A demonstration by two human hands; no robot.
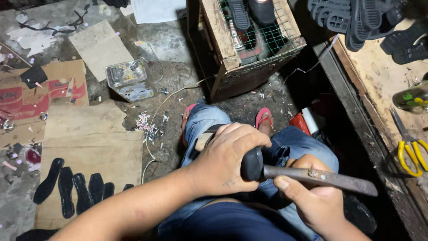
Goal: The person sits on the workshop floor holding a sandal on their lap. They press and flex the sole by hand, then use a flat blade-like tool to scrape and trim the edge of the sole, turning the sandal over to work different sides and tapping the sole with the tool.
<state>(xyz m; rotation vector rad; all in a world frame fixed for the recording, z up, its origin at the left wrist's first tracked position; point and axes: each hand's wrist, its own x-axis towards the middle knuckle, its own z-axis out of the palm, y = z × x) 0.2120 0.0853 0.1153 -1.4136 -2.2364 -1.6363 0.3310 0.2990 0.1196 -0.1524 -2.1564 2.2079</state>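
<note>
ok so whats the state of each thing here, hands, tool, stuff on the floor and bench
left hand: closed over a black shoe piece on the lap
right hand: gripping the metal tool, which is level and touching the black piece
metal can: lying flat on the floor
black soles: laid in a row on cardboard
yellow-handled scissors: on the bench, blades shut

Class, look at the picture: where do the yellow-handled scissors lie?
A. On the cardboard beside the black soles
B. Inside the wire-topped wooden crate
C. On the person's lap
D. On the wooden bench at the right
D: the yellow-handled scissors lie on the wooden bench at the right edge.
</note>
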